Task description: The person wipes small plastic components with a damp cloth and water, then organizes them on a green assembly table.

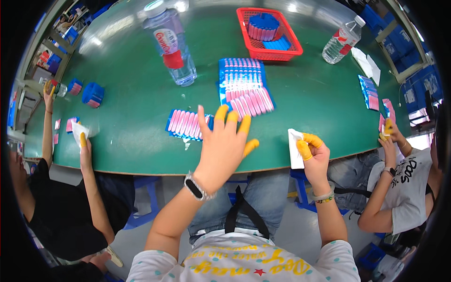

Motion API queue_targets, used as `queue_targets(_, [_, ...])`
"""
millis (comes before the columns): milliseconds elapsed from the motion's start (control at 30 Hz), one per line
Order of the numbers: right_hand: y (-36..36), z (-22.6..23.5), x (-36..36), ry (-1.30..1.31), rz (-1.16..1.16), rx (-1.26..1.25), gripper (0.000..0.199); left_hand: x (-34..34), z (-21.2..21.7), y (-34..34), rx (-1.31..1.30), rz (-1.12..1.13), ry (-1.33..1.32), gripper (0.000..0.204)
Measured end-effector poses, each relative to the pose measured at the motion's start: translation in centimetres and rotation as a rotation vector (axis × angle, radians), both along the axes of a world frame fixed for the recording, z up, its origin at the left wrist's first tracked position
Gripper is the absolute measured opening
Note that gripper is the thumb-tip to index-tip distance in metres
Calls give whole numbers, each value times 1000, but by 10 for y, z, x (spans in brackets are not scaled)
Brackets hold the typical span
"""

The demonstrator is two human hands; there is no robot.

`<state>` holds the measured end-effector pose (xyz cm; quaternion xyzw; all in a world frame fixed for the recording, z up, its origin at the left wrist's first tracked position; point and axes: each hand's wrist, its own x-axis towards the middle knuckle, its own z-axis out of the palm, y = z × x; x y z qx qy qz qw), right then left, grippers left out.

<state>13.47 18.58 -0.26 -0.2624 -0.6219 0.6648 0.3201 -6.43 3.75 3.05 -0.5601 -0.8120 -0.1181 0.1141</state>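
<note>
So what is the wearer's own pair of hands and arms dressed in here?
The left hand has yellow-orange rubber finger cots on its fingertips and a black smartwatch-style band at the wrist. The right hand wears the same yellow cots, with a pale bangle and a beaded bracelet at the wrist. Forearms are bare; short white sleeves with teal dots show.

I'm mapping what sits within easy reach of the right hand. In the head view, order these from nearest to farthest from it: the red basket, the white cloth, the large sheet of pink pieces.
From the right hand:
1. White cloth, pinched in that hand at the table's near edge.
2. Large sheet of pink pieces, up and to its left, mid-table.
3. Red basket, at the far side of the table.
</note>
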Motion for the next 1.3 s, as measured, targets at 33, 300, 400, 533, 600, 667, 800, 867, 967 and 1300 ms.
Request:
queue_targets(33, [1,0,0,1,-13,-1,23,6,-1,-2,-1,-57,-57,51])
queue_targets(300, [9,16,-1,23,-17,-90,22,33,-9,3,-7,-273,-124,53])
queue_targets(400, [23,35,-11,-199,42,190,22,33,-13,5,-30,-275,-171,59])
queue_targets(533, [48,61,-39,-399,169,718,27,42,-8,-1,-57,-238,-206,63])
queue_targets(600, [57,53,-53,-428,206,838,29,50,-7,3,-62,-206,-201,62])
queue_targets(667, [58,40,-61,-484,226,900,27,52,-12,6,-93,-218,-181,62])
queue_targets(800, [54,36,-68,-535,220,847,21,51,-15,6,-138,-229,-151,61])
queue_targets(867, [50,38,-69,-565,201,818,21,51,-16,5,-141,-231,-151,62])
queue_targets(967, [38,38,-72,-659,140,748,21,50,-16,4,-106,-212,-155,61])
queue_targets(1300, [13,36,-75,-715,38,799,18,48,-28,1,-137,-257,-124,58])
